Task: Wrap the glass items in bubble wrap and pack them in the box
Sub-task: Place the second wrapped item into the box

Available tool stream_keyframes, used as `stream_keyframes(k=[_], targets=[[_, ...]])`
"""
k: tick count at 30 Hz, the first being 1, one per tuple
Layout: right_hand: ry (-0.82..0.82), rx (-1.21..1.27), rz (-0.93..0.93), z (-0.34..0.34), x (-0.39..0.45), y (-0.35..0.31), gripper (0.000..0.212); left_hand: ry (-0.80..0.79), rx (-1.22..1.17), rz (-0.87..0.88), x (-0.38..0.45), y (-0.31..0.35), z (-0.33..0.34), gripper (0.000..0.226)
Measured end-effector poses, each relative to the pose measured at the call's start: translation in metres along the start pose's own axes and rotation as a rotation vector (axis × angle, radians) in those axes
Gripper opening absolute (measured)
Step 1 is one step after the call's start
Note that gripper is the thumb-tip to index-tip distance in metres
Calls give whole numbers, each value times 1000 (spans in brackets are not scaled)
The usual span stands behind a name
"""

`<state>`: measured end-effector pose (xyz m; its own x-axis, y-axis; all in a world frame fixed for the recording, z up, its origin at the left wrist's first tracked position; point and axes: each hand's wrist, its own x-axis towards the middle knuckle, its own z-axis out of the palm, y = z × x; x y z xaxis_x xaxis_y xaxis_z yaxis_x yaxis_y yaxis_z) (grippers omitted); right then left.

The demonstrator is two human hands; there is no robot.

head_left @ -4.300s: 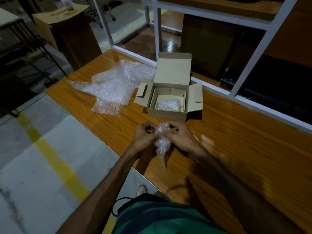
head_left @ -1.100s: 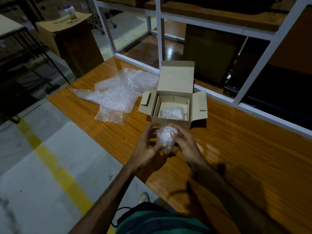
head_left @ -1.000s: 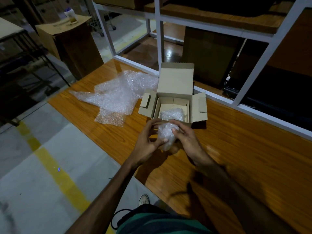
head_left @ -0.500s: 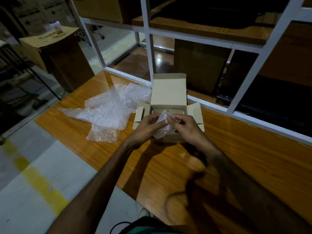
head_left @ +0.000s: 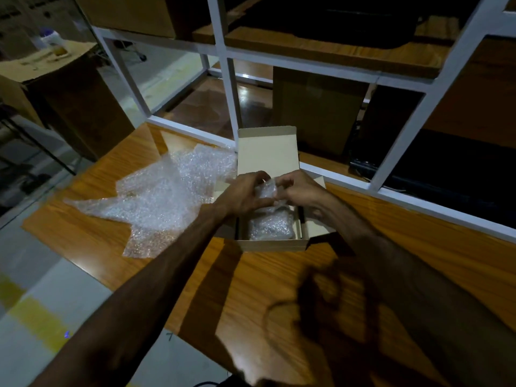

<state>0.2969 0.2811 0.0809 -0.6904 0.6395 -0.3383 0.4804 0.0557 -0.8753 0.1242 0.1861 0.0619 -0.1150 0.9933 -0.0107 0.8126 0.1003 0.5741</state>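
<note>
Pinched between left hand and right hand: wrapped bundle, above open box near table's far edge. Second bundle inside. Loose bubble wrap toward left edge; bare wood along near edge.

Wooden table, white shelving, seemingly grey floor

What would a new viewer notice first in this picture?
Both hands, left hand and right hand, hold a bubble-wrapped bundle over the open cardboard box at the centre. Another wrapped bundle lies inside it. Loose bubble wrap is spread on the wooden table at the left.
</note>
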Motion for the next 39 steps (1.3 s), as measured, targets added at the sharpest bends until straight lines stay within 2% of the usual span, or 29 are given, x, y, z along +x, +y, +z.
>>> stream_keyframes(k=[3,9,14,17,23,27,30,34,36,39], targets=[[35,-96,1,7,10,7,15,31,110,15,3,-5,10,63],[142,-207,-24,17,13,10,14,82,171,38,2,-9,24,64],[224,-304,0,24,15,24,7,41,157,5,1,-10,32,66],[298,-432,-8,30,16,32,13,20,173,-11,3,-8,32,64],[303,-593,21,37,15,40,5,-42,278,16,7,-6,34,58],[394,-692,53,44,15,41,8,1,306,17,6,-4,35,56],[454,-730,59,47,15,39,7,45,232,-56,-3,-2,38,47],[538,-750,20,50,11,42,9,44,181,-158,-7,-8,40,21],[574,-736,-10,51,5,42,9,66,194,-198,-8,-11,37,20],[595,-718,-37,50,-12,37,7,97,206,-151,-18,-4,32,21]])
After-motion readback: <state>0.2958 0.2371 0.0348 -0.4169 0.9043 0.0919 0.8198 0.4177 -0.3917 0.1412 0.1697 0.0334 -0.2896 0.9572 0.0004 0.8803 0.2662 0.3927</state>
